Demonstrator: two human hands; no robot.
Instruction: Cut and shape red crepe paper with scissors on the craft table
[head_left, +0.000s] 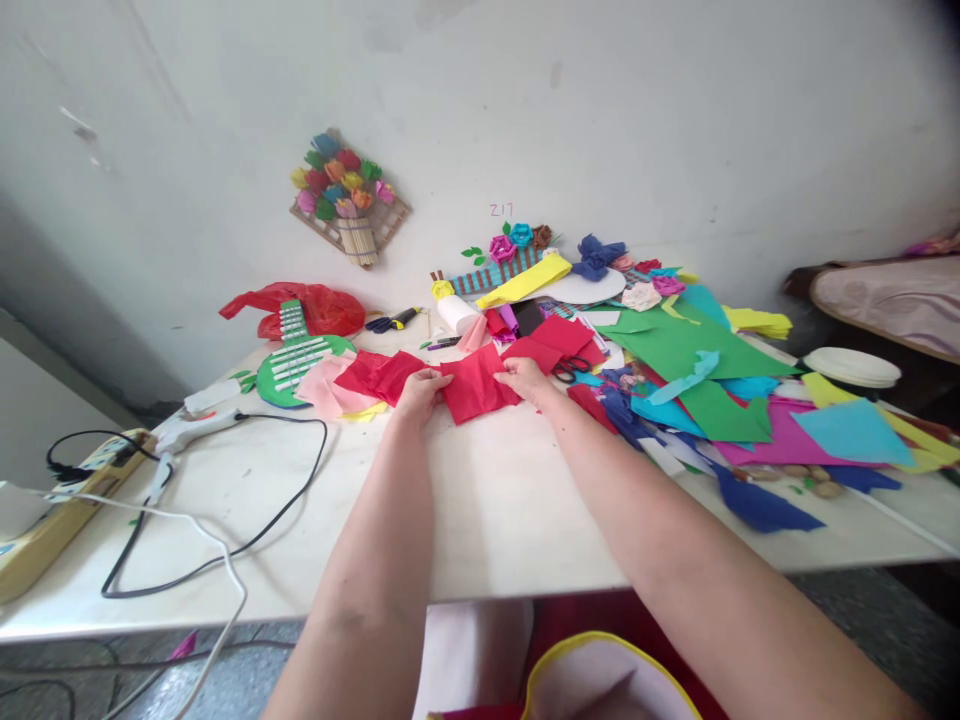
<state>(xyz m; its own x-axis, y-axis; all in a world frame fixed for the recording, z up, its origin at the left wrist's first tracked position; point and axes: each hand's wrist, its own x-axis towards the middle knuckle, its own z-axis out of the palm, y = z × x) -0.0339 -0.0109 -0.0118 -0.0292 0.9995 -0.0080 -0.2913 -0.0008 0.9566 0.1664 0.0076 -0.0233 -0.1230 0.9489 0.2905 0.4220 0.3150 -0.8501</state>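
Observation:
A square piece of red crepe paper is stretched between my two hands, just above the white table. My left hand pinches its left edge, and my right hand pinches its upper right edge. Left of my left hand lies more crumpled red crepe paper, on top of pale pink paper. Flat red sheets lie beyond my right hand, with black-handled scissors beside them.
A white glue gun with a looping black cord lies left, near a power strip. A green guitar-shaped craft stands behind. Coloured paper sheets pile up at right. A paper-flower decoration hangs on the wall.

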